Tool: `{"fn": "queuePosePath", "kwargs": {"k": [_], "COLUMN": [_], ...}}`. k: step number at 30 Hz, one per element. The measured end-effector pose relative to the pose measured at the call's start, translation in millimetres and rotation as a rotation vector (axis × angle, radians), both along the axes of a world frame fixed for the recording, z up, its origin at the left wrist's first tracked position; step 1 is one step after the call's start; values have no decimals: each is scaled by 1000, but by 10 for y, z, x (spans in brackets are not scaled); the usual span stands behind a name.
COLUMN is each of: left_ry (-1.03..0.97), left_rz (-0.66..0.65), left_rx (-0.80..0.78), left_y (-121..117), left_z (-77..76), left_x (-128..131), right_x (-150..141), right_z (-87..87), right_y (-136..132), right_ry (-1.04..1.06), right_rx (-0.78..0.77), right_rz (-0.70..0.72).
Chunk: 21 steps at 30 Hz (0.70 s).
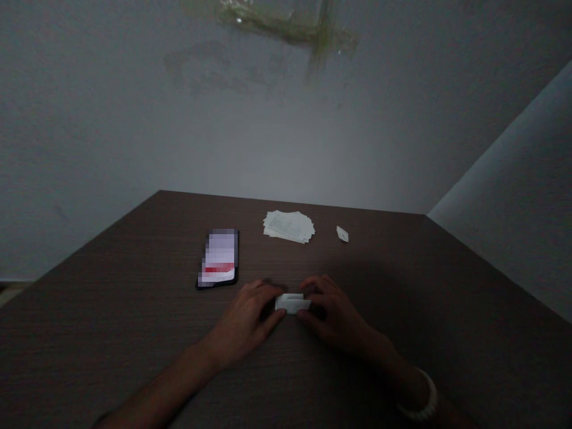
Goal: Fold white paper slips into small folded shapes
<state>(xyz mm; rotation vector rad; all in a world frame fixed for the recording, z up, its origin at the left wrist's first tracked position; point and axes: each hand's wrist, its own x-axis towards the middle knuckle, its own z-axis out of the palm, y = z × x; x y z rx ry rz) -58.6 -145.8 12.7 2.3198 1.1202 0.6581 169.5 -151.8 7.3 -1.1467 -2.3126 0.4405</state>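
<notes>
The left hand (246, 311) and right hand (338, 314) pinched opposite ends of a folded paper (292, 305). A smartphone (220, 255) lay nearby.

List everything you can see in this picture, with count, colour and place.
table: one, dark brown, under everything laid out
folded paper: one, white, between the two hands
paper stack: one, sheets uncountable, white with grey print, far middle of the table
small paper piece: one, white, right of the stack
phone: one, black-edged, pale screen with red band, left of the stack, nearer
walls: two, grey, behind and right
stain: one, yellowish-green, upper back wall
bracelet: one, white, right wrist
left grip: one, bare, paper's left end
right grip: one, bare, paper's right end
</notes>
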Motion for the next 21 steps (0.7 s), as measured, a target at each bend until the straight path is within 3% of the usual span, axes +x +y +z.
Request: {"fn": "queuePosePath", "kwargs": {"k": [9,14,21], "left_ry": [9,34,82], "left_rz": [100,64,-23], "left_rx": [57,101,181], "left_y": [17,34,26], "left_z": [-85,-118,-81], "left_x": [-12,-9,-4], "right_x": [-16,-57,-77], "right_z": [3,-99,-100], "right_y": [5,55,45], "right_ry": [-31,8,-42], "right_rx": [-18,86,141], "right_rz": [-41,-162,-105]}}
